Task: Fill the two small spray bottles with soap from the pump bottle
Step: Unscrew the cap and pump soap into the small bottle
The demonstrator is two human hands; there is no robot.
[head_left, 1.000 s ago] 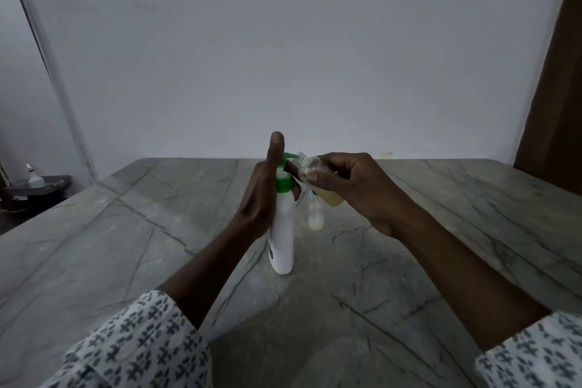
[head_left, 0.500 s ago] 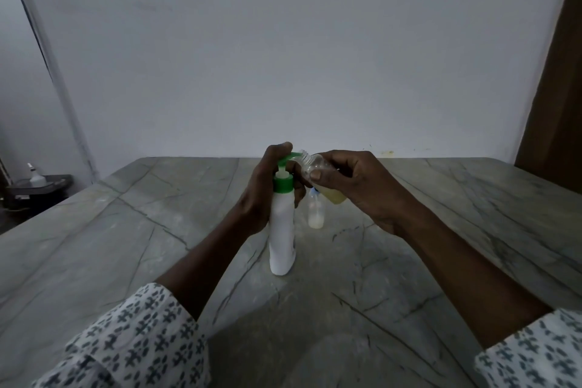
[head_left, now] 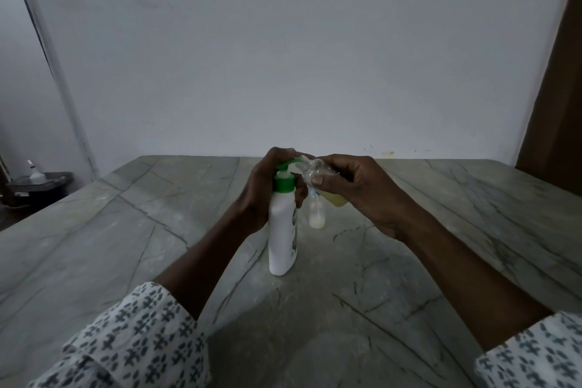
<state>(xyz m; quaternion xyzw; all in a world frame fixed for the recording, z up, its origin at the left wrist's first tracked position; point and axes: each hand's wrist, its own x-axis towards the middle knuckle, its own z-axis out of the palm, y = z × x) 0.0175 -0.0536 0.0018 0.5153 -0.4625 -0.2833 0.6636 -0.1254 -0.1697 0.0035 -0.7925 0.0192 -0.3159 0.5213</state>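
Observation:
A white pump bottle (head_left: 282,230) with a green collar and pump head stands upright mid-table. My left hand (head_left: 264,189) wraps around its top from the left, fingers curled over the green pump head. My right hand (head_left: 356,189) holds a small clear spray bottle (head_left: 318,172) tilted, with its open neck against the pump spout; yellowish liquid sits in its lower end. A second small bottle (head_left: 316,211), holding pale liquid at its bottom, stands upright on the table just behind the pump bottle, partly hidden by my right hand.
The grey veined stone table (head_left: 126,246) runs back to a white wall. A dark low stand with a small white bottle (head_left: 34,173) sits off the table at far left. A brown door edge (head_left: 554,104) is at the right.
My left hand went from flat and raised beside the pump to curled over the pump head. The pump bottle shifted slightly away from me. My right hand kept the small bottle at the spout.

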